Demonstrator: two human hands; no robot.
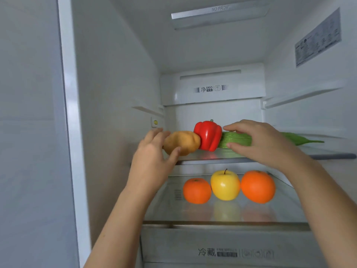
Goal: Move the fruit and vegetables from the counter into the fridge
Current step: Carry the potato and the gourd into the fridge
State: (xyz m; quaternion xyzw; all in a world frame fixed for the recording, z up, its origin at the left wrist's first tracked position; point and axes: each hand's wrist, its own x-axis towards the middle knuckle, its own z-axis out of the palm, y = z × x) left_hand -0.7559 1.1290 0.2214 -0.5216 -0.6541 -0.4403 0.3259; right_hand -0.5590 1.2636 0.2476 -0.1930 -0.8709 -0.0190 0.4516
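Potato [182, 143] in curled left hand [152, 159], green gourd [236, 140] in curled right hand [264, 144].

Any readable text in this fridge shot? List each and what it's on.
"NO FROS", the end blurred: ceiling light strip.
"净 DEO": back panel; the small print beside it is unreadable.
"冷藏": drawer front; the smaller print and icons beside it are blurred.
Sticker on the right wall: too small to read.

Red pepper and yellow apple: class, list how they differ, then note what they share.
The red pepper sits on the upper shelf, the yellow apple on the lower shelf. The pepper is lobed, between potato and green gourd; the apple is round, upright, between two oranges. Both are glossy.
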